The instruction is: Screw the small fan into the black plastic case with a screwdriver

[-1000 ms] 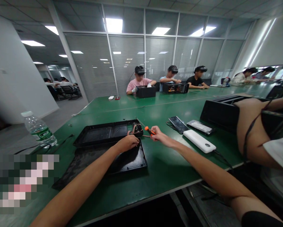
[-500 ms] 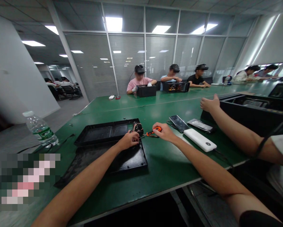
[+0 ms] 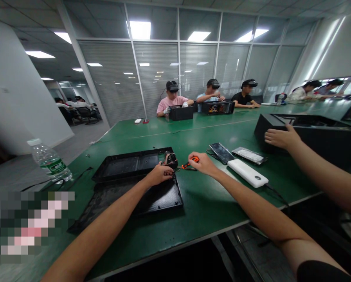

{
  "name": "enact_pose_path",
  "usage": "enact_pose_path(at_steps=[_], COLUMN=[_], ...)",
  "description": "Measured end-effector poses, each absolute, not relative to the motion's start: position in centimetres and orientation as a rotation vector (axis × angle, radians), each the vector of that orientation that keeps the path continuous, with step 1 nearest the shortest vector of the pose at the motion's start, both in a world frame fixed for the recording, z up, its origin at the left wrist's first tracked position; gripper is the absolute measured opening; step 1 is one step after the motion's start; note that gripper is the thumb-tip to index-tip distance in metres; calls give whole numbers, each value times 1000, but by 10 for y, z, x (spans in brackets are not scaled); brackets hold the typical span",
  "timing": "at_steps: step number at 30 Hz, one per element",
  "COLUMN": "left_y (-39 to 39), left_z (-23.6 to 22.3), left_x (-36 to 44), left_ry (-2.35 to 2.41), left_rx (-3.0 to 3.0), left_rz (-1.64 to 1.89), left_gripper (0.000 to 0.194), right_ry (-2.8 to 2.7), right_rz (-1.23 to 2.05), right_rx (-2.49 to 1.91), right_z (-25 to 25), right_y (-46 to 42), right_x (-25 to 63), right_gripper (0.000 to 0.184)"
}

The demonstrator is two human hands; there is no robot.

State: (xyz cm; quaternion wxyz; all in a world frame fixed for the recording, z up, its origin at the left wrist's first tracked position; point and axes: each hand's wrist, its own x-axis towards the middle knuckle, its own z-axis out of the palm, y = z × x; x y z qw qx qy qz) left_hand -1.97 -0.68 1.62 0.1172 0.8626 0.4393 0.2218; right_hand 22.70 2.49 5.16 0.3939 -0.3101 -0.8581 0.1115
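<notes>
My left hand (image 3: 160,174) is closed and rests on the far right corner of a black plastic tray (image 3: 152,197), beside a small black part with coloured wires (image 3: 169,159). What its fingers pinch is hidden. My right hand (image 3: 203,163) grips an orange-handled screwdriver (image 3: 190,162) whose thin shaft points left toward that part. A second black tray (image 3: 128,164) lies just behind the first on the green table (image 3: 207,207).
A white power bank (image 3: 247,174), a phone (image 3: 221,152) and a hard drive (image 3: 249,155) lie right of my hand. A co-worker's hand (image 3: 281,138) rests on a black case (image 3: 310,131) at right. A water bottle (image 3: 49,160) stands at left. Several people work at the far end.
My right hand has lowered the screwdriver and turned it to point left at the part. The co-worker at right has drawn back and laid a hand on the black case.
</notes>
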Motion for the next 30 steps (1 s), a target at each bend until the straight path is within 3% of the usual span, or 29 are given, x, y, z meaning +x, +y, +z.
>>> enact_pose_path(at_steps=[9,13,17,22,26,30], left_y=[-9,-11,-14,-14,-11,-10], left_z=[20,20,22,19,13,9], left_x=[-19,-17,-15,-16,-18,-21], left_ry=[1286,1304,1309,1321,1300,1275], left_rx=[2627,2619,2600,2597,2471,2392], left_rz=[622,624,597,678,730,756], left_gripper=[15,14,12,17,24,23], right_ry=[-2362,-2554,-2806,-2741,-2853,-2690], right_rz=[88,-174,-145,-386,-300,-260], right_rx=[-834,-941,-823,-1073,-933,-1047], right_z=[83,109,131,141,138,127], right_y=[24,14,-1,-6,-4,0], right_x=[212,201,183,173,182,201], right_gripper=[18,32,39,52,46,52])
